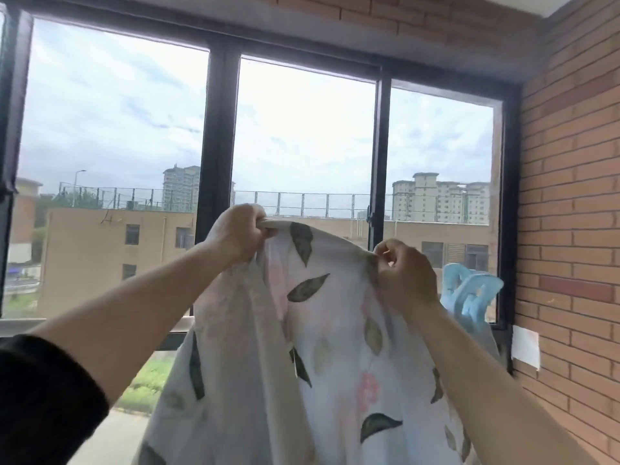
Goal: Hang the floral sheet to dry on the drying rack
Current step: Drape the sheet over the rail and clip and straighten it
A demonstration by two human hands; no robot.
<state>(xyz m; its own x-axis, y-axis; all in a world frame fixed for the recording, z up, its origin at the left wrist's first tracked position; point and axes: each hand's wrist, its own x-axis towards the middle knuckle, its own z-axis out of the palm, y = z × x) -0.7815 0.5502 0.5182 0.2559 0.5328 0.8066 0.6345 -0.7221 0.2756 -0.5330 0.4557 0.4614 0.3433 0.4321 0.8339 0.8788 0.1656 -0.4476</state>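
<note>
At the window (219,129), we hold the floral sheet (322,347) raised, left hand (240,231) and right hand (404,273) each clamped on its top edge. Rack unseen. A weak pinch could drop the sheet.

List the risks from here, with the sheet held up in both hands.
1. The right hand only pinches the edge of the sheet; that corner could slip.
2. Most of the sheet hangs bunched below the left hand, so it may dry creased.
3. No rack bar shows; swinging cloth could snag the blue clips beside the right hand.
</note>
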